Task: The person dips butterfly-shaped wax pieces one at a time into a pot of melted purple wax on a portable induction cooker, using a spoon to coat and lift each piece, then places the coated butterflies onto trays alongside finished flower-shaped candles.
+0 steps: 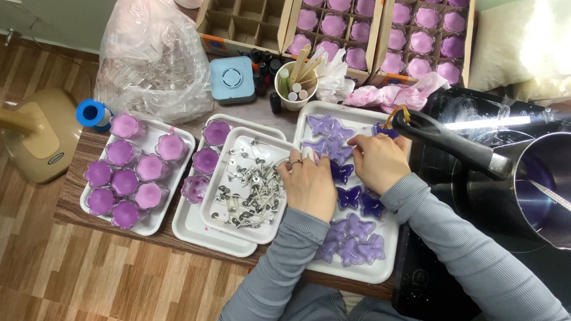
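Butterfly moulds [349, 197], clear and filled with purple wax, lie flat in a loose column on a white tray [383, 271] at the centre of the frame, the tray's long axis running from the upper edge of the worktop [76, 166] down toward the person. The moulds face up, wings spread left and right; the ones in the middle are darker violet, those at the top and bottom paler lilac.

Both hands rest over the upper half of this tray. The left hand [310, 183] lies knuckles up, fingers curled down onto the moulds at the tray's left rim; whether it pinches anything I cannot tell. The right hand [379, 162] is bent over a pale mould near the top, its fingertips drawn together on it, though the grip itself is hidden.

Just left, a smaller white tray holds a heap of metal-based wicks [249, 194], stacked on another tray with purple flower-shaped candles [204, 161]. Further left, one more tray carries a cluster of these filled candle cups [125, 180].

At the right, a metal pouring pot [550, 189] with a black handle [450, 142] sits on a dark hob, its handle pointing to the upper left over the tray's corner. Along the top stand cardboard boxes [422, 39] of pink candles, a cup of wooden sticks [298, 78], and a clear bag [153, 58] of empty moulds.
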